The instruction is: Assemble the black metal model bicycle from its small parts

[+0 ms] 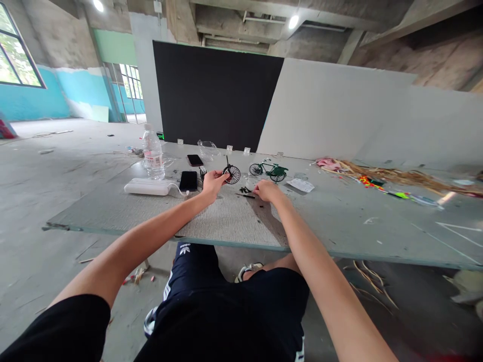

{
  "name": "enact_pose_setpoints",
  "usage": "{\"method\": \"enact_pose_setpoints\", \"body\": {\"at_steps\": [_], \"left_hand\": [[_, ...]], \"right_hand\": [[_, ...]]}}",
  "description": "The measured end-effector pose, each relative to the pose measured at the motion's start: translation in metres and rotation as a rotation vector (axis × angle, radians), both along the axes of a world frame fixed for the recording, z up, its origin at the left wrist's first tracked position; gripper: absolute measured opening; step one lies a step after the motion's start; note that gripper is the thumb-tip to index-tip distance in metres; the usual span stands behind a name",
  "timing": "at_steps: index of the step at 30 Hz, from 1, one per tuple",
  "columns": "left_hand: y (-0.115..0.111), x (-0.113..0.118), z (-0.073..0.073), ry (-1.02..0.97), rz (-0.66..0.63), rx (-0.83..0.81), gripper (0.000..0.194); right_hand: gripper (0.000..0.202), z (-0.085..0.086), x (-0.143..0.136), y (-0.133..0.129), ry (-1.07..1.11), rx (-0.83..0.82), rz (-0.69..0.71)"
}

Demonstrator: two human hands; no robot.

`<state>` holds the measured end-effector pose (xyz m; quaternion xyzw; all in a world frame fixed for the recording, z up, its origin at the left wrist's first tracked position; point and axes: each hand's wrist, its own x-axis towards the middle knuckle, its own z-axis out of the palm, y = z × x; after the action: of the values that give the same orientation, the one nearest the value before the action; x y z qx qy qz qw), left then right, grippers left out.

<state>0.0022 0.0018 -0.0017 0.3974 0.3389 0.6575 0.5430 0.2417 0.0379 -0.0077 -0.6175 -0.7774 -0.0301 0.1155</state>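
Note:
My left hand (214, 184) is closed on a partly built black model bicycle (234, 175), held a little above the table. Its spoked wheel faces right and a thin stem points up; my fingers cover part of the frame. My right hand (266, 191) is down at the tabletop, fingertips pressed together beside several small black parts (244, 190). Whatever those fingertips hold is too small to make out. A thin dark rod-like piece (247, 196) lies just in front of the parts. Behind my right hand stands a complete green model bicycle (268, 170).
On the grey table (339, 221), a black phone (188, 181), a second phone (195, 160), a white power strip (147, 186) and a plastic bottle (153, 156) stand or lie left. A paper slip (301, 185) lies right. Straw-like strands (400, 177) run along the back right.

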Motion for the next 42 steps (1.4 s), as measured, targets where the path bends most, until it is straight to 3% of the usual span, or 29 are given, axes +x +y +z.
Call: {"method": "enact_pose_setpoints", "body": {"at_steps": [3, 6, 8, 13, 17, 20, 37, 42], "left_hand": [[-0.001, 0.001, 0.0, -0.01, -0.022, -0.003, 0.016], [-0.002, 0.002, -0.001, -0.012, -0.05, -0.009, 0.016], [-0.002, 0.003, -0.001, 0.005, -0.067, -0.009, 0.015], [-0.003, 0.004, -0.002, 0.061, -0.06, -0.028, 0.015], [-0.004, 0.003, -0.003, 0.077, -0.052, -0.025, 0.017], [-0.006, 0.003, -0.004, 0.089, -0.056, -0.004, 0.018], [-0.008, 0.004, -0.003, 0.061, -0.081, -0.007, 0.02], [-0.008, 0.004, -0.001, 0.053, -0.076, -0.023, 0.02]], "right_hand": [[0.01, 0.002, -0.001, -0.004, -0.071, -0.016, -0.07], [0.021, 0.008, 0.0, -0.009, -0.021, 0.005, -0.071], [0.028, 0.014, 0.0, -0.01, 0.133, 0.034, -0.012], [0.029, 0.027, -0.018, -0.017, 0.653, 0.099, 0.291], [0.036, 0.027, -0.04, -0.027, 0.982, 0.019, 0.395], [0.038, 0.023, -0.05, -0.032, 1.086, -0.029, 0.416], [0.041, 0.023, -0.053, -0.034, 1.013, 0.006, 0.418], [0.042, 0.025, -0.053, -0.032, 0.92, 0.089, 0.402]]}}
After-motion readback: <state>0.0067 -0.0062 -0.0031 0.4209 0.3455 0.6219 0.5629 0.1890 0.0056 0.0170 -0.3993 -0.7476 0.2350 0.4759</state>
